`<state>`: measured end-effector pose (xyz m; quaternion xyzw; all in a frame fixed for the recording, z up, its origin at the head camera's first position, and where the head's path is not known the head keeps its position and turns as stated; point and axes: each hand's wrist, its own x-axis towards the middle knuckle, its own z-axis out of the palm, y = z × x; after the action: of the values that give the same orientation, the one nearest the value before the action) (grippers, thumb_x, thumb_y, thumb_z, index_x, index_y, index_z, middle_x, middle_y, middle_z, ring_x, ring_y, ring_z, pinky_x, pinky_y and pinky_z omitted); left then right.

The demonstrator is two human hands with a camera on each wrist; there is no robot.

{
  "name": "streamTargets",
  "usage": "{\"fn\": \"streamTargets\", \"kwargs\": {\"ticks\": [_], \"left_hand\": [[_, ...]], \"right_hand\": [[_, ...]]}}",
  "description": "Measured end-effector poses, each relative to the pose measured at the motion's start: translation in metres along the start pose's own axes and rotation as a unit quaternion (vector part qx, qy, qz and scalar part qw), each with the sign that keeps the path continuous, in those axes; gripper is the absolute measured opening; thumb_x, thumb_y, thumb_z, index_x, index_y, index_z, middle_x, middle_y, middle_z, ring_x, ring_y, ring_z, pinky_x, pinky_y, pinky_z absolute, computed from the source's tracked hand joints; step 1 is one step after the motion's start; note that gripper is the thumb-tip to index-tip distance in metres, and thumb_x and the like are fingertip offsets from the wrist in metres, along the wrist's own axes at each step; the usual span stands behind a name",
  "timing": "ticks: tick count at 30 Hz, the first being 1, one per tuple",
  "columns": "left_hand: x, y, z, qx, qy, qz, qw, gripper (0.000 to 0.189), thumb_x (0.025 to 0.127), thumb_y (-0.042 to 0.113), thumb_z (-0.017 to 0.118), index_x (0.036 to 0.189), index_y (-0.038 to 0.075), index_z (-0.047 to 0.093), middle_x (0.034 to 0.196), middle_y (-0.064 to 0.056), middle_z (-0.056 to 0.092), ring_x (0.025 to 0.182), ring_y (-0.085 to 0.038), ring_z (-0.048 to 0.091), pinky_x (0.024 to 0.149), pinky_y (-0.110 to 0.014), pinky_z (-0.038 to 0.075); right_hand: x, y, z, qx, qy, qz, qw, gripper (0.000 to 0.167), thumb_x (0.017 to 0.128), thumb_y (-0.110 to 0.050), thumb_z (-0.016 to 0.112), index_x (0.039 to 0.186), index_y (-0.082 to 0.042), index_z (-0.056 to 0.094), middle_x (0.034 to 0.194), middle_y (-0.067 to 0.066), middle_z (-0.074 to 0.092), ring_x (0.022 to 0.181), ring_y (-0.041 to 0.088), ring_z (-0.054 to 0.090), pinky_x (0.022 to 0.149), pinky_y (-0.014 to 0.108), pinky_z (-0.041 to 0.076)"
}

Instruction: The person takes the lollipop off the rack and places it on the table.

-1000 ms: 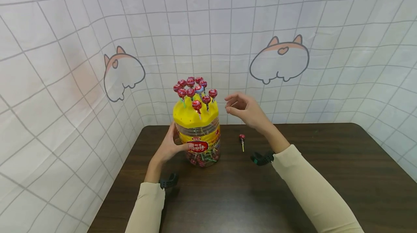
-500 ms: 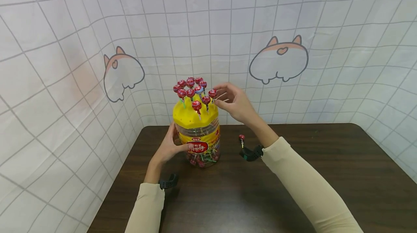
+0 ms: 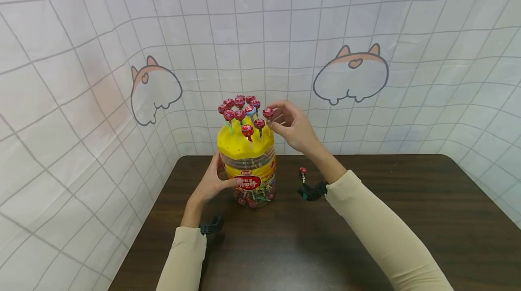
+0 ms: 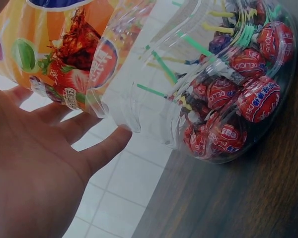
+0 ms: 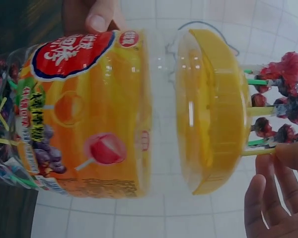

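Observation:
A clear plastic candy jar [image 3: 265, 171] with a yellow lid [image 3: 238, 146] stands upright on the table. Lollipops [image 4: 258, 99] fill its lower part, and several more stand stick-down in the lid. My left hand [image 3: 209, 185] grips the jar's left side, thumb across the front label and fingers around the back. At the lid's right edge, my right hand [image 3: 299, 133] pinches a red-wrapped lollipop [image 3: 267, 113]. In the right wrist view, thumb and forefinger hold its yellow stick [image 5: 256, 152] just above the lid.
One loose lollipop [image 3: 303, 171] lies on the dark wooden table [image 3: 390, 200], right of the jar, partly overlapped by the right wrist strap [image 3: 313, 191]. A white grid-patterned curtain [image 3: 244, 33] with cartoon animals hangs behind and at both sides.
My right hand has moved left from beside the jar and taken hold of the rightmost lollipop's stick; that lollipop now shows slightly higher. My left hand keeps its grip on the jar.

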<state>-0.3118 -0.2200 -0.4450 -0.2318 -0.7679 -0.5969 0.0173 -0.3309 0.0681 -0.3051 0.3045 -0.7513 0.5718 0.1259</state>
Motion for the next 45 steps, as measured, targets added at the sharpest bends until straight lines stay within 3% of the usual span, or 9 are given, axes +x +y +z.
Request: {"fn": "streamTargets", "kwargs": {"ticks": [8,13,17,34,45], "left_hand": [[0.001,0.001,0.001,-0.004,-0.003,0.0,1.0,0.101,0.086,0.018,0.082,0.16,0.039,0.017,0.15,-0.008,0.047,0.13,-0.033,0.053,0.107,-0.059,0.048],[0.0,0.002,0.0,-0.007,-0.003,0.001,1.0,0.102,0.086,0.018,0.082,0.161,0.037,0.016,0.15,-0.009,0.046,0.132,-0.033,0.052,0.109,-0.06,0.047],[0.0,0.001,0.0,-0.008,-0.004,0.002,1.0,0.101,0.086,0.019,0.082,0.161,0.037,0.017,0.15,-0.009,0.047,0.132,-0.033,0.052,0.108,-0.059,0.047],[0.001,-0.001,0.001,-0.001,0.0,0.002,1.0,0.099,0.087,0.02,0.082,0.16,0.037,0.018,0.151,-0.007,0.045,0.134,-0.035,0.049,0.11,-0.064,0.043],[0.002,-0.003,0.001,-0.005,0.002,0.004,1.0,0.102,0.086,0.017,0.082,0.161,0.039,0.016,0.151,-0.008,0.045,0.135,-0.035,0.05,0.11,-0.063,0.044]], "right_hand": [[0.002,-0.009,-0.011,0.014,0.025,-0.04,0.9988,0.043,0.094,-0.003,0.068,0.135,-0.01,0.06,0.105,0.017,0.066,0.088,0.026,0.067,0.075,0.025,0.057],[-0.003,-0.009,-0.017,0.019,0.024,-0.042,0.9986,0.045,0.092,0.0,0.067,0.135,-0.011,0.061,0.105,0.017,0.065,0.085,0.035,0.066,0.07,0.026,0.056],[-0.009,-0.008,-0.022,0.02,0.021,-0.035,0.999,0.044,0.092,0.002,0.066,0.134,-0.011,0.062,0.105,0.017,0.065,0.084,0.039,0.065,0.066,0.029,0.056],[-0.029,0.008,-0.038,0.018,0.022,-0.002,0.9996,0.046,0.089,0.005,0.065,0.134,-0.006,0.06,0.105,0.021,0.063,0.076,0.02,0.067,0.066,0.035,0.061],[-0.04,0.032,-0.043,0.014,0.02,0.041,0.9989,0.047,0.09,0.005,0.064,0.135,-0.008,0.058,0.109,0.022,0.062,0.081,0.025,0.067,0.066,0.031,0.061]]}}
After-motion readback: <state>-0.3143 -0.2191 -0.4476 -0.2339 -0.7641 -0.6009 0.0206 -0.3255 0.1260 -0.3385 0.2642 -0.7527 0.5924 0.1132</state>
